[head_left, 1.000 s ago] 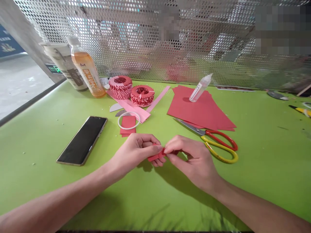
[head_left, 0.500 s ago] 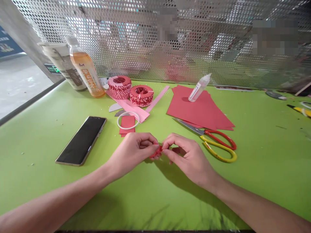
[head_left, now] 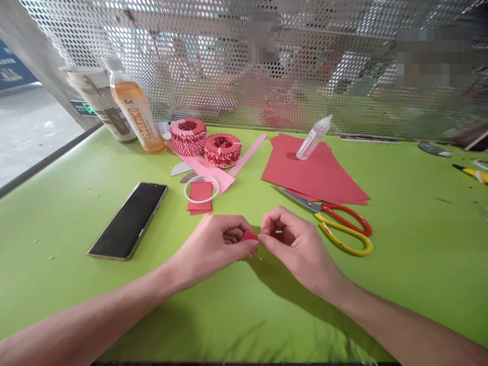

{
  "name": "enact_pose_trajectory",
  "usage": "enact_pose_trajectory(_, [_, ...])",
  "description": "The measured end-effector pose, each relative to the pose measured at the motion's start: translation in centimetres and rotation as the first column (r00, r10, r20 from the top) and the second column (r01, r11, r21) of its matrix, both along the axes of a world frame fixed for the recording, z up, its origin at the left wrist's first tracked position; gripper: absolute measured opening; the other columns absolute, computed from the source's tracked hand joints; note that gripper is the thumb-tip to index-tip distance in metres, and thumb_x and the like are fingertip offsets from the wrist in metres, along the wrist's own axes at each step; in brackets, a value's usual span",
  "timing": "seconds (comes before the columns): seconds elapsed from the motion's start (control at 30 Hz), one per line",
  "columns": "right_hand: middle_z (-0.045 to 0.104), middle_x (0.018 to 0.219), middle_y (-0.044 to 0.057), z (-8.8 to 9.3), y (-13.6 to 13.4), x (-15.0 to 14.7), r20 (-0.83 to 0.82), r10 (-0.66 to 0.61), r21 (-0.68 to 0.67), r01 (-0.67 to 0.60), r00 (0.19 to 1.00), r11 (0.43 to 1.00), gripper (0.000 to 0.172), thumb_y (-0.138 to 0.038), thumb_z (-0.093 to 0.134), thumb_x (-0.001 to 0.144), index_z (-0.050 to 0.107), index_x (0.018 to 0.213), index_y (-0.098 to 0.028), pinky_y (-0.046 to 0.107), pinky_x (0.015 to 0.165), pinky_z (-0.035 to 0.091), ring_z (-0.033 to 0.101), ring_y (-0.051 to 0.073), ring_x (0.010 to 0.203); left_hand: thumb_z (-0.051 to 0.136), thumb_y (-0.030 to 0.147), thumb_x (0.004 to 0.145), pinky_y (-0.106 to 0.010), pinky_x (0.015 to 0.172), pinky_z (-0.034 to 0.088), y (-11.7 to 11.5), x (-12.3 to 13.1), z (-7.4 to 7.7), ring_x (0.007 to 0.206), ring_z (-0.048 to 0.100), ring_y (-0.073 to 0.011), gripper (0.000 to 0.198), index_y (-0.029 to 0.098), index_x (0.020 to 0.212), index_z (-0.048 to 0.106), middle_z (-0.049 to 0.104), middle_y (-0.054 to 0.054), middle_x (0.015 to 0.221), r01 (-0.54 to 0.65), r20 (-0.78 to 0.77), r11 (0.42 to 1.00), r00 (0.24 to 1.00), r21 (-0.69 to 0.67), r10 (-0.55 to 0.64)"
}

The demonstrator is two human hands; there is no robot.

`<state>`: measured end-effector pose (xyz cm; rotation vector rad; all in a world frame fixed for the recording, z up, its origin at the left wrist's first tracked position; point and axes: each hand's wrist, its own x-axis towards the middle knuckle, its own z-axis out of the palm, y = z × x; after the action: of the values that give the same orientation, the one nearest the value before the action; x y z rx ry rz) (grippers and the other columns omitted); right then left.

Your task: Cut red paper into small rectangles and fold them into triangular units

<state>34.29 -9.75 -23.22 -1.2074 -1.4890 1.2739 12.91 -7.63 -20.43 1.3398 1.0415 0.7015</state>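
Note:
Between my two hands is a small folded piece of red paper [head_left: 249, 235], held just above the green table [head_left: 244, 315]. My left hand [head_left: 223, 244] is closed on it, thumb below and fingers behind. The thumb of my right hand [head_left: 293, 246] touches the paper's right tip, and its index finger is curled a little above, so the grip looks like a loose pinch. Past my left hand lie small red paper rectangles [head_left: 200, 193] with a white ring [head_left: 185, 190] over them. Scissors [head_left: 324, 208] with one red and one yellow handle lie beyond my right hand.
Red sheets [head_left: 297, 175] bear a glue bottle [head_left: 313, 138]. Two pleated paper rings [head_left: 223, 150] sit by pink strips [head_left: 221, 178]. A phone [head_left: 129, 221] lies left, with a drink bottle [head_left: 133, 112] and a cup [head_left: 101, 104] behind. A perforated metal screen [head_left: 213, 61] bounds the back.
My right index finger has lifted off the red paper while the thumb stays at its tip. My left fingers have shifted, and the paper now shows as a flatter, smoother fold.

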Motion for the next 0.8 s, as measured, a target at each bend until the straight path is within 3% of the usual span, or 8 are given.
enact_pose_trajectory(0.1, [0.070, 0.084, 0.000, -0.10, 0.08, 0.03, -0.036, 0.016, -0.005, -0.017, 0.999, 1.000, 0.029, -0.041, 0.104, 0.095, 0.076, 0.094, -0.033, 0.036, 0.062, 0.053, 0.063, 0.024, 0.074, 0.069, 0.023, 0.081, -0.030, 0.056, 0.061, 0.13, -0.20, -0.23, 0.062, 0.078, -0.0245, 0.009, 0.020, 0.074, 0.073, 0.081, -0.006, 0.068, 0.063, 0.068, 0.998, 0.996, 0.001, -0.063])
enact_pose_trajectory(0.2, [0.072, 0.089, 0.000, -0.19, 0.01, 0.04, -0.032, 0.057, 0.004, -0.057, 0.998, 0.998, 0.023, -0.039, 0.100, 0.100, 0.078, 0.100, -0.033, 0.036, 0.062, 0.053, 0.064, 0.023, 0.075, 0.067, 0.024, 0.085, -0.029, 0.054, 0.060, 0.17, -0.40, -0.27, 0.060, 0.077, -0.0234, 0.010, 0.020, 0.077, 0.071, 0.081, -0.006, 0.068, 0.100, 0.086, 0.995, 0.991, 0.024, -0.102])
enact_pose_trajectory(0.27, [0.072, 0.090, -0.002, -0.10, -0.12, 0.02, -0.031, 0.084, 0.002, -0.084, 0.996, 0.996, 0.018, -0.037, 0.096, 0.103, 0.078, 0.103, -0.032, 0.034, 0.063, 0.054, 0.064, 0.021, 0.074, 0.066, 0.023, 0.086, -0.029, 0.053, 0.059, 0.12, -0.43, -0.18, 0.059, 0.076, -0.0232, 0.002, 0.022, 0.087, 0.068, 0.079, -0.004, 0.067, 0.093, 0.116, 0.995, 0.988, 0.036, -0.097])
enact_pose_trajectory(0.37, [0.070, 0.087, -0.005, 0.19, -0.22, -0.04, -0.067, 0.090, -0.017, -0.091, 0.994, 0.996, 0.018, -0.035, 0.094, 0.103, 0.076, 0.103, -0.032, 0.032, 0.061, 0.049, 0.059, 0.018, 0.069, 0.066, 0.021, 0.086, -0.030, 0.053, 0.059, -0.03, -0.33, 0.00, 0.058, 0.075, -0.0231, 0.019, 0.026, 0.104, 0.059, 0.078, -0.001, 0.066, 0.086, 0.165, 0.996, 0.982, 0.038, -0.091])
enact_pose_trajectory(0.47, [0.067, 0.083, -0.008, 0.44, -0.09, -0.11, -0.128, 0.085, -0.082, -0.096, 0.988, 0.992, 0.028, -0.035, 0.100, 0.098, 0.074, 0.105, -0.033, 0.031, 0.059, 0.045, 0.055, 0.017, 0.066, 0.064, 0.019, 0.087, -0.030, 0.056, 0.059, -0.19, -0.26, 0.16, 0.059, 0.074, -0.0218, 0.022, 0.028, 0.106, 0.057, 0.077, 0.001, 0.066, 0.102, 0.172, 0.992, 0.979, 0.068, -0.112])
enact_pose_trajectory(0.57, [0.068, 0.078, -0.007, 0.49, 0.13, -0.14, -0.151, 0.176, -0.137, -0.197, 0.973, 0.971, 0.032, -0.045, 0.104, 0.099, 0.075, 0.098, -0.031, 0.032, 0.060, 0.044, 0.054, 0.017, 0.065, 0.062, 0.019, 0.089, -0.030, 0.058, 0.059, -0.25, -0.32, 0.25, 0.060, 0.073, -0.0206, 0.022, 0.028, 0.107, 0.056, 0.074, 0.002, 0.067, 0.095, 0.190, 0.990, 0.975, 0.106, -0.114])
enact_pose_trajectory(0.67, [0.059, 0.069, -0.007, 0.43, 0.26, -0.08, -0.081, 0.256, -0.094, -0.263, 0.963, 0.960, 0.047, -0.058, 0.096, 0.108, 0.074, 0.080, -0.028, 0.034, 0.061, 0.039, 0.046, 0.017, 0.063, 0.061, 0.019, 0.090, -0.030, 0.058, 0.060, -0.20, -0.42, 0.22, 0.061, 0.073, -0.0206, 0.021, 0.028, 0.108, 0.055, 0.073, 0.002, 0.068, 0.094, 0.152, 0.985, 0.981, 0.147, -0.117])
enact_pose_trajectory(0.8, [0.047, 0.065, -0.008, 0.31, 0.35, 0.10, -0.014, 0.196, -0.038, -0.196, 0.981, 0.980, 0.065, -0.071, 0.090, 0.111, 0.061, 0.071, -0.029, 0.035, 0.061, 0.033, 0.039, 0.016, 0.062, 0.063, 0.016, 0.088, -0.027, 0.053, 0.059, -0.11, -0.49, 0.06, 0.056, 0.071, -0.0191, 0.024, 0.029, 0.106, 0.055, 0.071, 0.006, 0.064, 0.040, 0.039, 0.970, 0.998, 0.239, -0.051])
